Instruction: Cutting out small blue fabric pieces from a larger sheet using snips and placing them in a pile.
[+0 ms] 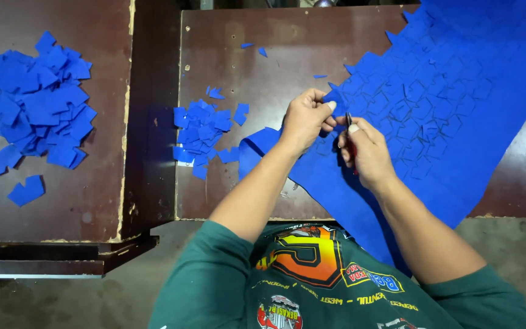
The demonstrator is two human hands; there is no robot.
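Head view: both hands meet over the near edge of the brown table (257,67), working on a big blue sheet (458,91) marked with cut-out shapes. Left hand (304,119) is closed in a pinch on a small blue piece (336,97) at the sheet's left edge, thumb and fingertips tight on it. Right hand (365,152) is closed around a small cutting tool (349,122), probably scissors with a red handle; the blades are mostly hidden, so I cannot tell how far they are open. The tool tip sits just beside the left thumb, at about 3 o'clock from it.

Risks, as judgement: the blade is very close to the left fingertips, so a slip or a hurried snip could nick them. The sheet hangs off the near table edge toward the lap at 6 o'clock; its weight could drag it and pull the cut off the marked line. A loose pinch could tear the piece rather than free it cleanly.

Small pile of cut blue pieces (202,131) lies at 9 o'clock from the hands. A larger pile (38,103) sits on the separate left table (92,201), well apart. Freed pieces could drop into the gap between the tables.
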